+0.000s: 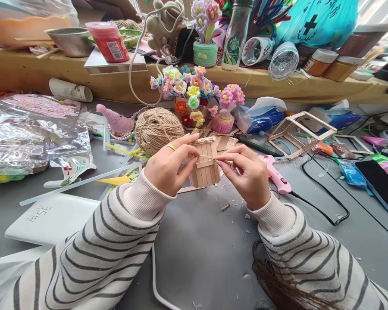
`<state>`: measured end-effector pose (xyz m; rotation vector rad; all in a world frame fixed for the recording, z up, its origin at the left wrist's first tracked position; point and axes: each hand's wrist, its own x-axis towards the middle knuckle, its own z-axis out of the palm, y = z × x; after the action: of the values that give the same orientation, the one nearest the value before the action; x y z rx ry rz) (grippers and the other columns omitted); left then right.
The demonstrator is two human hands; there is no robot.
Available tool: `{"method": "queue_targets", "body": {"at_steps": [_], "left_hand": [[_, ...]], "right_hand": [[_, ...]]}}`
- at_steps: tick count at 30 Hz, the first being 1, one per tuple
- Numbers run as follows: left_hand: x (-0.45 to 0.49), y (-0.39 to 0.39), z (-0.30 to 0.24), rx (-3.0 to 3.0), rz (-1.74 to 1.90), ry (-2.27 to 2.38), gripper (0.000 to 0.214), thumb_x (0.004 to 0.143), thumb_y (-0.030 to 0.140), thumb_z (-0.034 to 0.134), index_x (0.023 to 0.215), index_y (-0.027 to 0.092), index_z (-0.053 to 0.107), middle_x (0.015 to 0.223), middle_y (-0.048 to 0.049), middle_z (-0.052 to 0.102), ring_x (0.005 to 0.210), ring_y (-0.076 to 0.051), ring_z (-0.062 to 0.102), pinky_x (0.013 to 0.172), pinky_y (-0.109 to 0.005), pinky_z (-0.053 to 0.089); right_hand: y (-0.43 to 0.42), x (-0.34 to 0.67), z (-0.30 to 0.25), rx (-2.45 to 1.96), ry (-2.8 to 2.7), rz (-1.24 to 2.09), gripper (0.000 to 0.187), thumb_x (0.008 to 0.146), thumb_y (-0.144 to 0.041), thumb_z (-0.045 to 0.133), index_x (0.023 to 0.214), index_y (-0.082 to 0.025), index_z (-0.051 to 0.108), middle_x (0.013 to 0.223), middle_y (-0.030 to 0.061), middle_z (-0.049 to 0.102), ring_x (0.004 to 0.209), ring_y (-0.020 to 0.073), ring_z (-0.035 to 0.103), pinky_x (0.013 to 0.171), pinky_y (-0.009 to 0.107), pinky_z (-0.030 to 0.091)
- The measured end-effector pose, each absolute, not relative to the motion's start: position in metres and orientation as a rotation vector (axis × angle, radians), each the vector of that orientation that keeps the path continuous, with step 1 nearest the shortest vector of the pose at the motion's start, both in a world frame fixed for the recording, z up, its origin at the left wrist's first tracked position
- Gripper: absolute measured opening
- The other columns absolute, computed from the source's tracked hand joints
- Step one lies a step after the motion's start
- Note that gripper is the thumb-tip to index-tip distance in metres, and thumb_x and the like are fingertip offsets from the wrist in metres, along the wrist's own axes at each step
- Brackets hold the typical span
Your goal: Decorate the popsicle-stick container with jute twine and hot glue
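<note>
A small craft-stick box [204, 172], with twine along its top edge and a strip across its slats, stands tilted between my hands. My left hand [168, 165] is closed on its left side, index finger along the top, thumb near the strip. Across the front runs a thin strand of twine [209, 157], which my right hand [245, 172] pinches at its right end between thumb and fingertips. The left fingertips are also at this strand; whether they grip it cannot be made out. Behind my left hand sits a ball of jute twine [159, 129].
Right of my right hand lies a pink glue gun [276, 174] with a black cord. Pipe-cleaner flowers [189, 88] and a stick frame [302, 129] stand behind. A white power bank [53, 217] lies left, a phone [383, 183] far right. Wood scraps dot the grey table [210, 254].
</note>
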<state>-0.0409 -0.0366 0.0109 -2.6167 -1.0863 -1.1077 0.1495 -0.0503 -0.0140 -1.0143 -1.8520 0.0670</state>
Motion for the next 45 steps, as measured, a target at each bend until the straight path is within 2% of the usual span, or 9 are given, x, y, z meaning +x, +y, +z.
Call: {"method": "queue_targets", "body": {"at_steps": [14,23,32,39,45], "left_hand": [[-0.0407,-0.0369,0.0112,-2.62,-1.112,-1.083,0.01,0.083,0.016,0.05,0.086,0.014,0.059,0.115,-0.0139,0.063,0.106,-0.019,0.06,0.09,-0.031,0.05],[-0.0409,-0.0372,0.011,-2.624,-1.095,-1.105,0.01,0.084,0.017,0.048,0.086,0.016,0.058,0.117,-0.0117,0.063,0.107,-0.019,0.059,0.091,-0.032,0.05],[-0.0403,-0.037,0.0115,-2.626,-1.1,-1.1,0.009,0.083,0.016,0.05,0.086,0.015,0.059,0.116,-0.0138,0.063,0.107,-0.019,0.06,0.09,-0.031,0.05],[-0.0405,-0.038,0.0119,-2.622,-1.099,-1.113,0.01,0.083,0.016,0.049,0.086,0.016,0.058,0.117,-0.0126,0.063,0.107,-0.019,0.06,0.09,-0.032,0.051],[-0.0405,-0.0376,0.012,-2.625,-1.103,-1.087,0.009,0.083,0.015,0.05,0.086,0.014,0.059,0.115,-0.0145,0.063,0.106,-0.019,0.06,0.091,-0.03,0.05]], "right_hand": [[-0.0518,0.1493,-0.0136,-1.029,-1.818,0.059,0.01,0.079,-0.015,0.058,0.083,-0.013,0.067,0.076,0.0074,0.06,0.064,0.0132,0.054,0.051,0.026,0.043],[-0.0546,0.1478,-0.0125,-1.038,-1.786,0.118,0.016,0.082,-0.016,0.051,0.08,-0.014,0.066,0.075,0.007,0.059,0.069,0.0144,0.055,0.052,0.027,0.044],[-0.0546,0.1478,-0.0141,-1.031,-1.793,0.134,0.016,0.082,-0.017,0.051,0.081,-0.014,0.067,0.075,0.0063,0.059,0.07,0.0149,0.055,0.055,0.029,0.046],[-0.0553,0.1476,-0.0139,-1.044,-1.8,0.128,0.015,0.083,-0.017,0.051,0.081,-0.017,0.066,0.075,0.0057,0.059,0.069,0.0145,0.055,0.052,0.028,0.045],[-0.0554,0.1468,-0.0135,-1.041,-1.805,0.106,0.014,0.082,-0.017,0.052,0.08,-0.014,0.065,0.075,0.0069,0.059,0.065,0.0138,0.054,0.05,0.027,0.043]]}}
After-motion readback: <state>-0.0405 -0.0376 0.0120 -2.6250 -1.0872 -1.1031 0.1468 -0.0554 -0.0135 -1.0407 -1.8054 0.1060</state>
